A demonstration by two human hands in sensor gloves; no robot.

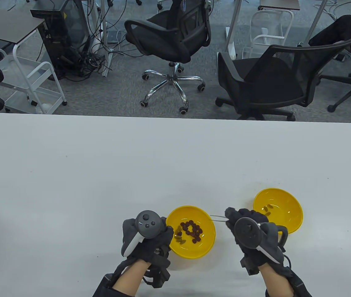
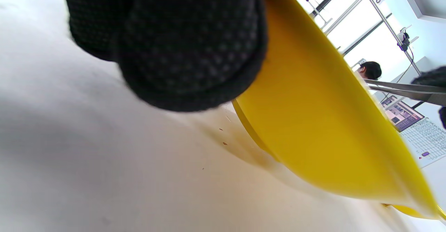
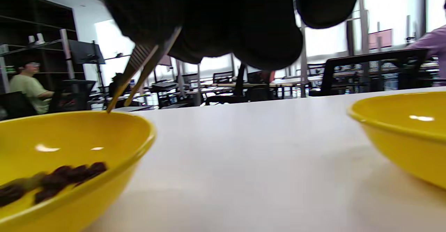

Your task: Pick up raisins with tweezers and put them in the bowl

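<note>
Raisins (image 1: 190, 231) in left bowl (image 1: 206, 247), right bowl (image 1: 296, 216) well apart, tweezers (image 1: 218, 217) between

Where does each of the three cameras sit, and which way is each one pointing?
Table view: high, looking down at the table; both hands show.
Left wrist view: low at the table, facing the left bowl wall; a left finger shows.
Right wrist view: low, between the bowls, facing the room; fingers hold the tweezers.
Shared: all three show the left bowl and tweezers.
</note>
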